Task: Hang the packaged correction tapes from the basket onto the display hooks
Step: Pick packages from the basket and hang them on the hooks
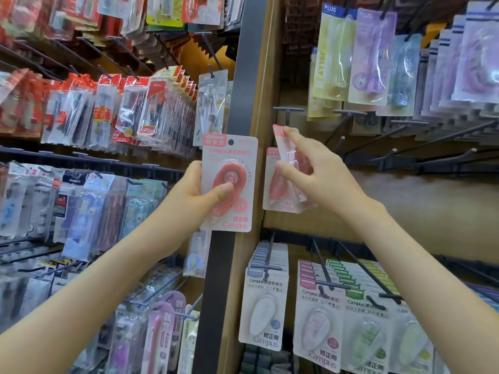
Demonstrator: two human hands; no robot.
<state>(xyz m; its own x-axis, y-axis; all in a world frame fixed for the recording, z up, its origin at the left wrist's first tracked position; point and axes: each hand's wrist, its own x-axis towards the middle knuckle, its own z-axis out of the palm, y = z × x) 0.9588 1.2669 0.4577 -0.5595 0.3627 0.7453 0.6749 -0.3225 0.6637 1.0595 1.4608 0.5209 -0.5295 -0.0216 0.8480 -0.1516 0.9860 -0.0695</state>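
My left hand (199, 193) grips a red Campus correction tape pack (229, 182) upright in front of the dark shelf post, thumb across its blister. My right hand (310, 168) pinches a second red pack (286, 149) edge-on, its top corner just below a T-shaped display hook (288, 110). Behind that pack a third red pack (276, 184) hangs against the wooden back panel. The basket is out of view.
Several bare black hooks (399, 155) stick out to the right of my right hand. Below hang rows of white, pink and green Campus packs (318, 314). PLUS packs (370, 58) hang above. Left of the dark post (240, 76), racks hold compasses and pens.
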